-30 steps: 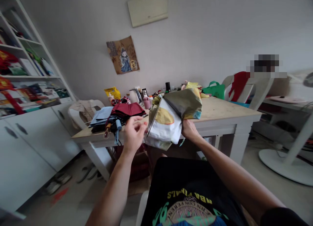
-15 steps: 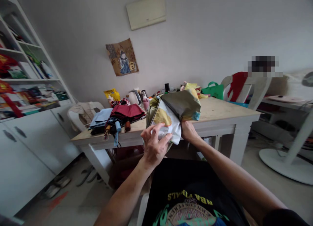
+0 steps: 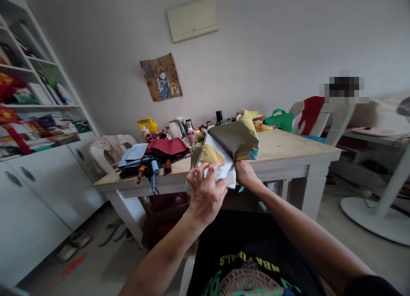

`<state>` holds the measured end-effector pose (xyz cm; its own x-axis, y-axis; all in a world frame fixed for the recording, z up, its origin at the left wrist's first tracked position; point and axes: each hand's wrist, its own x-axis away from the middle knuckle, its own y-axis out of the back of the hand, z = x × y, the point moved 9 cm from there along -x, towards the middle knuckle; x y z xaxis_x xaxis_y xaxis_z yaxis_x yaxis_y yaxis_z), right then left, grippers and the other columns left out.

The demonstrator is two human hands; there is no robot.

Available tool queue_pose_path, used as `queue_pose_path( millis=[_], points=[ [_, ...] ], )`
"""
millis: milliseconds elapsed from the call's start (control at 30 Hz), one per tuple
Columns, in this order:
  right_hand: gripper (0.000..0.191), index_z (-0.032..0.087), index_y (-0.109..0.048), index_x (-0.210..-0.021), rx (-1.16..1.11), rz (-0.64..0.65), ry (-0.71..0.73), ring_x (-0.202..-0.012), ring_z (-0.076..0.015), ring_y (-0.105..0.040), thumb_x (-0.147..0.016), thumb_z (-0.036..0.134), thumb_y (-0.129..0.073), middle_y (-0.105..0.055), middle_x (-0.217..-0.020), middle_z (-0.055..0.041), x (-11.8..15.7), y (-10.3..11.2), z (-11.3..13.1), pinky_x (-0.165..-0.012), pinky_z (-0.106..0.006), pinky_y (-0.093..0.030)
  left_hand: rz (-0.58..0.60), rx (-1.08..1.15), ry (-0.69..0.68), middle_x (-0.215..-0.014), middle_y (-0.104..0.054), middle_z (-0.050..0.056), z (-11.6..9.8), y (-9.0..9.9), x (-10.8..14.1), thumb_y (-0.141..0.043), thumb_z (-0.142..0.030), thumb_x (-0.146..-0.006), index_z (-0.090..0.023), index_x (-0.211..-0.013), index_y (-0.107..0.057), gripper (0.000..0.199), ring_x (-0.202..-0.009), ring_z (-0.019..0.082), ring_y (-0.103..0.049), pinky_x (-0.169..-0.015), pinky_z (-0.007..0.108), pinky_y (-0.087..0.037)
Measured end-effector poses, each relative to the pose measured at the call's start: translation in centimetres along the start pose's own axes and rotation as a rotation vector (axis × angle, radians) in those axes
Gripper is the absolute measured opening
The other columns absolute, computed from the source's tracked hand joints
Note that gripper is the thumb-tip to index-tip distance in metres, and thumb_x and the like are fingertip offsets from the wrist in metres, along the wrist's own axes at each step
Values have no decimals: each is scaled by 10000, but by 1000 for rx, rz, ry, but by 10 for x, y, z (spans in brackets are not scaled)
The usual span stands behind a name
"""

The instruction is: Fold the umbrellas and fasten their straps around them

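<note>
A partly folded umbrella (image 3: 238, 138), olive-grey with white and yellow patterned cloth, is held up in front of the table's near edge. My left hand (image 3: 208, 191) lies on its white and yellow panel, fingers bent and pressing the cloth. On the other side, my right hand (image 3: 246, 173) is closed around the gathered cloth low on the umbrella; its fingertips are hidden behind the folds. Folded umbrellas lie on the table to the left: a dark red one (image 3: 168, 147) and a light blue one (image 3: 133, 154), their handles over the edge.
The wooden table (image 3: 288, 145) carries a kettle (image 3: 176, 128), a yellow pouch (image 3: 147, 126) and a green bag (image 3: 280, 120) along its back. White chairs stand at both ends. A white fan base (image 3: 374, 210) is on the floor at right. Part of a person shows behind the right chair.
The umbrella has shifted slightly left. My left hand has moved a little to the right and down against the cloth, its fingers more bent. My right hand keeps its grip.
</note>
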<state>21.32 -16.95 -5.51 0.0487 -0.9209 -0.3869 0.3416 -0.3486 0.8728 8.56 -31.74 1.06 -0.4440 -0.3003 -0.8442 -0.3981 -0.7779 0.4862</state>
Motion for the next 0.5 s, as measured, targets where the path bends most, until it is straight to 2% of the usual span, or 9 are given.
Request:
queue_pose_path(
  millis=[67, 133, 200, 300, 367, 433, 500],
  points=[
    [202, 103, -603, -1033, -2, 3, 3, -941, -263, -623, -894, 154, -466, -661, -1043, -188, 1, -2, 2, -690, -304, -357, -5, -31, -25, -1259, -611, 49, -7, -2, -1, -732, -211, -778, -282, -895, -717, 138, -1174, 296, -466, -1016, 546, -248],
    [215, 101, -598, -1044, -6, 6, -12, -942, -261, -626, -888, 126, -453, -661, -1043, -188, 2, -4, 2, -688, -303, -356, -3, -54, -32, -1199, -639, 57, -11, -5, -3, -693, -198, -809, -246, -792, -700, 51, -1154, 285, -492, -1039, 559, -215],
    [226, 101, -600, -1032, -12, 9, -25, -932, -257, -628, -890, 101, -425, -662, -1042, -188, 3, -7, 2, -683, -301, -354, 13, -45, -78, -1023, -672, 60, -18, -9, -6, -650, -158, -828, -203, -691, -651, 144, -1045, 252, -543, -1032, 531, -248],
    [270, 121, -608, -996, -26, 4, -21, -922, -245, -621, -943, 126, -344, -665, -1027, -176, 4, -8, 2, -691, -297, -361, 43, 22, -297, -751, -614, 35, -43, -14, -4, -535, -116, -878, -172, -682, -605, 215, -798, 192, -550, -917, 420, -386],
    [305, 130, -612, -989, -37, -9, -17, -902, -242, -616, -953, 130, -309, -668, -999, -169, 4, -8, 1, -692, -299, -364, 71, 62, -405, -684, -573, 27, -53, -15, 3, -471, -114, -908, -170, -672, -576, 265, -714, 185, -528, -789, 364, -430],
    [272, 124, -613, -1010, -48, -27, -19, -887, -247, -613, -913, 105, -359, -667, -988, -172, 4, -7, -1, -689, -304, -363, 160, 114, -363, -696, -579, 32, -44, -22, 12, -471, -131, -923, -172, -685, -570, 261, -713, 191, -540, -700, 334, -434],
    [256, 107, -613, -1028, -64, -49, -27, -887, -257, -611, -850, 77, -432, -665, -989, -183, 1, -5, -5, -691, -307, -366, 320, 246, -226, -740, -606, 33, -24, -34, 29, -514, -133, -914, -169, -729, -590, 203, -716, 178, -567, -650, 296, -436]
  ],
)
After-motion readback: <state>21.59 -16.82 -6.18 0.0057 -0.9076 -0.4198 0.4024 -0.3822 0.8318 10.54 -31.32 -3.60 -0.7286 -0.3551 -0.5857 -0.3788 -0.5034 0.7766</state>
